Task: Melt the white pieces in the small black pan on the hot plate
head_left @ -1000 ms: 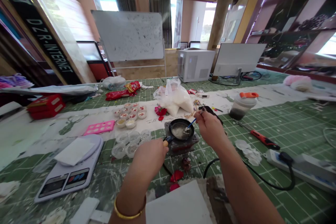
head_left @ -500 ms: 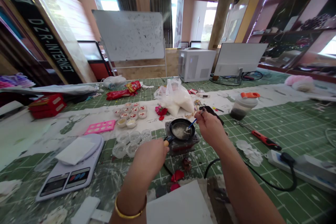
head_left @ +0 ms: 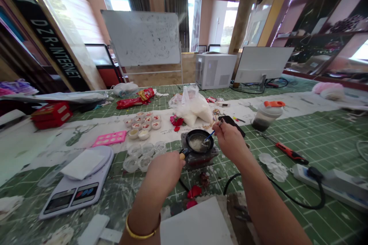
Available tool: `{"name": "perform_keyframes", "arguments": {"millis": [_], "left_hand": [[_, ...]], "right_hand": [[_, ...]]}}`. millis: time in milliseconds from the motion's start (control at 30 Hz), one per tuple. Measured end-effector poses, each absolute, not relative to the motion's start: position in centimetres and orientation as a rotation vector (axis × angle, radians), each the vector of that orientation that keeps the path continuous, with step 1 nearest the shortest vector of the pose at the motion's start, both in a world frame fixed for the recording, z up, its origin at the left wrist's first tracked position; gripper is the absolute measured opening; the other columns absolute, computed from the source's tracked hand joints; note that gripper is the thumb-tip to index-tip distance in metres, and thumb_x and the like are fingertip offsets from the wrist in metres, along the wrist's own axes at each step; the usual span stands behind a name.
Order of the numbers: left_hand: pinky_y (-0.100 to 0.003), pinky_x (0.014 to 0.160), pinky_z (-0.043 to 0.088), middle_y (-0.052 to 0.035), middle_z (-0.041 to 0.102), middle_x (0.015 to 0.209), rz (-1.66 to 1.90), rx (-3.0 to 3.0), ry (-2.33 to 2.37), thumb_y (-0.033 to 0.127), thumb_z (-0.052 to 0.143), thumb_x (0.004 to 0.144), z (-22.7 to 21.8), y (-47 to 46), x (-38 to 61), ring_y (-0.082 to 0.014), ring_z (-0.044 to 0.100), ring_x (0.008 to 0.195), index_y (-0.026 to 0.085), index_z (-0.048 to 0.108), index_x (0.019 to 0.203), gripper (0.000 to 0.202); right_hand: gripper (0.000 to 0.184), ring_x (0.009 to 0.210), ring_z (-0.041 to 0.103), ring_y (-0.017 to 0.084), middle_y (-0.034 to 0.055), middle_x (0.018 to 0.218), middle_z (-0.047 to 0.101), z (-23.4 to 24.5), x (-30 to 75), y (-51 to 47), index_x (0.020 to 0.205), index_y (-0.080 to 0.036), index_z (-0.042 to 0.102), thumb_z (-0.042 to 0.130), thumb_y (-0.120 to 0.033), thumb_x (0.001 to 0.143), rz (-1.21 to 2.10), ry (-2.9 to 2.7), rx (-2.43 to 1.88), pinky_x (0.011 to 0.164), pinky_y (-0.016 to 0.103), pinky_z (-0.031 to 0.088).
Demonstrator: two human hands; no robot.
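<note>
My left hand (head_left: 165,173) grips the wooden-tipped handle of a small black pan (head_left: 192,138). The pan holds a pale, milky mixture (head_left: 197,144) and sits on a small dark hot plate (head_left: 200,162). My right hand (head_left: 230,141) pinches a thin blue-handled tool (head_left: 211,135), whose tip reaches into the pan. A gold bangle (head_left: 143,227) circles my left wrist.
A green cutting mat (head_left: 324,149) covers the table. Around the pan stand clear plastic cups (head_left: 137,157), small sauce cups (head_left: 143,124), a pink mold (head_left: 109,138), a digital scale (head_left: 76,183), a bag of white material (head_left: 192,107), a lidded jar (head_left: 266,116) and a power strip (head_left: 324,183).
</note>
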State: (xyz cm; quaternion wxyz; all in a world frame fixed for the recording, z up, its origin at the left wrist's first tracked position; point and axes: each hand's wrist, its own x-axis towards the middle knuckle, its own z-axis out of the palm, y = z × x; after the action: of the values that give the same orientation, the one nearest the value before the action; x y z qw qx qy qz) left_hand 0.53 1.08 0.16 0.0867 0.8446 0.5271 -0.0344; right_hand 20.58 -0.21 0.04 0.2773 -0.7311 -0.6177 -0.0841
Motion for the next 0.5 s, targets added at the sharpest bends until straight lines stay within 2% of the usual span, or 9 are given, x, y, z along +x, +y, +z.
{"name": "perform_keyframes", "arguments": {"millis": [200,500], "left_hand": [[-0.026,0.054,0.035,-0.0069,0.062,0.076,-0.113,2.513,1.568,0.038,0.033,0.08,0.2,1.06,0.57,-0.0191,0.058,0.068,0.018,0.055,0.077,0.03],[-0.027,0.051,0.034,-0.0054,0.062,0.073,-0.092,2.538,1.564,0.038,0.034,0.079,0.14,1.12,0.63,-0.0206,0.058,0.065,0.019,0.054,0.074,0.028]], "right_hand": [[0.029,0.067,0.052,0.017,0.007,0.071,0.06,0.1,20.59,-0.43,0.074,-0.016,0.054,0.031,-0.029,0.085,-0.261,-1.708,-1.966,0.062,0.027,0.03],[0.029,0.067,0.052,0.017,0.007,0.07,0.06,0.08,20.72,-0.51,0.073,-0.016,0.054,0.031,-0.029,0.085,-0.272,-1.722,-1.979,0.063,0.027,0.032]]}}
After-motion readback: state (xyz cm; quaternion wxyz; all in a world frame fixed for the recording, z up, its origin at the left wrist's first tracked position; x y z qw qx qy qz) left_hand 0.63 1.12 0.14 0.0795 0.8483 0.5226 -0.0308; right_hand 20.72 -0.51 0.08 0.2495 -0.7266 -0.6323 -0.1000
